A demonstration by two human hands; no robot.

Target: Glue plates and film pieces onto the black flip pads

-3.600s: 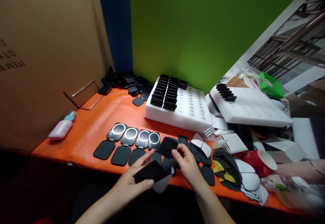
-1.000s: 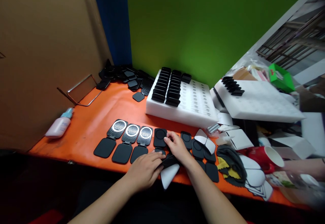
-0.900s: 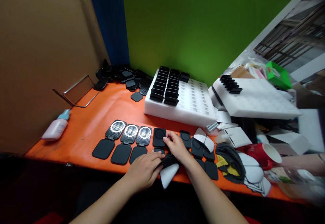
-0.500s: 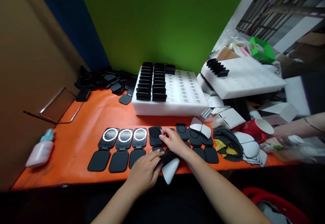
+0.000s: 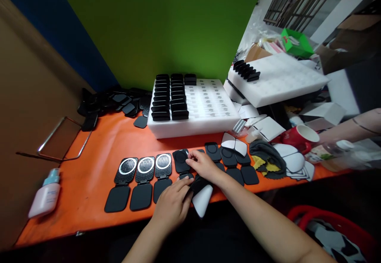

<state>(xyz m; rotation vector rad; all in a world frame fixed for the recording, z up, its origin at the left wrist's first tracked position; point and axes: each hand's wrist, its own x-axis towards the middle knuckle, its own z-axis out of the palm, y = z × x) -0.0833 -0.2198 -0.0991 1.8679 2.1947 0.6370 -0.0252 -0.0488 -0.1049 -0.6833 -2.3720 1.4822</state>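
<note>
My left hand (image 5: 174, 200) bends over the near edge of the table, its fingers closed around a dark folded piece with a white panel (image 5: 203, 201) that sticks out towards me. My right hand (image 5: 204, 166) has thumb and forefinger pinched at the right edge of a black hinged pad (image 5: 181, 160) with a round mark. Whatever is in that pinch is too small to make out. To the left lie three opened hinged pads, each with a white ring on a gridded upper half, such as this ringed pad (image 5: 145, 168). Further opened black pads (image 5: 212, 151) lie right, partly behind my right hand.
Behind stands a white foam block (image 5: 193, 126) with rows of upright black pieces. A second foam block (image 5: 276, 80) is at right. A pump bottle (image 5: 46, 193), wire frame (image 5: 64, 140), heap of black parts (image 5: 119, 100), grey cloth (image 5: 268, 157) and red mug (image 5: 300, 138) surround the row.
The camera view has tilted and shifted slightly, so the table appears turned. Both hands keep nearly the same places and grips; the pads have not visibly moved on the table.
</note>
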